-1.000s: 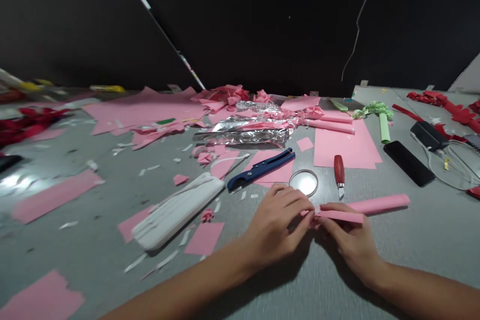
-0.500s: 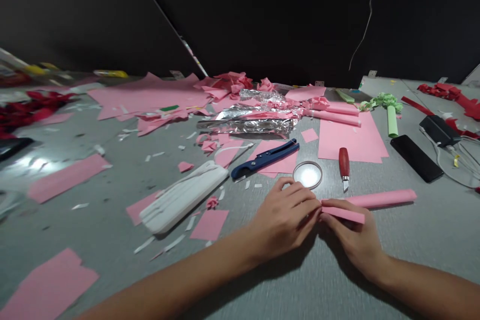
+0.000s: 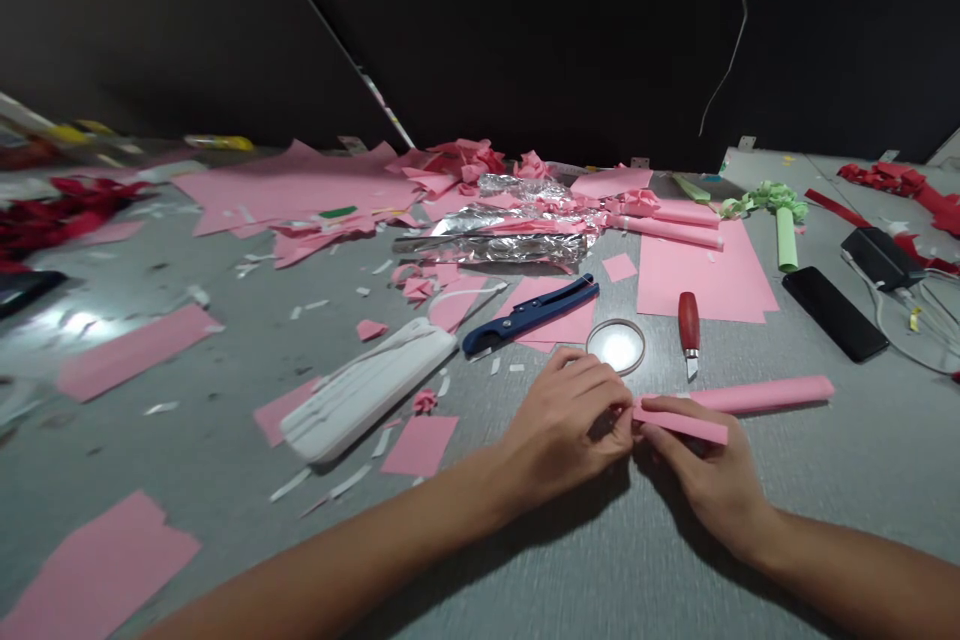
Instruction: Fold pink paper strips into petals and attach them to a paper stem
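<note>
My right hand is closed on a narrow pink paper strip, which lies across its fingers. With fingers pinched, my left hand meets the left end of that strip; the fingertips hide part of it. Behind my right hand lies a long rolled pink paper tube. A craft knife with a red handle and short blade rests beyond the tube. Close above my left hand is a round ring, bright inside, perhaps a roll of tape. Dark blue scissors-like cutters lie further left.
A white oblong object with a cord sits left of my hands. Pink sheets, crumpled silver foil and paper scraps spread behind. To the right are a black phone, a charger with cables, and a green paper flower.
My left hand has shifted slightly left, its fingers more tightly pinched at the strip's end. My right hand still holds the strip in nearly the same place.
</note>
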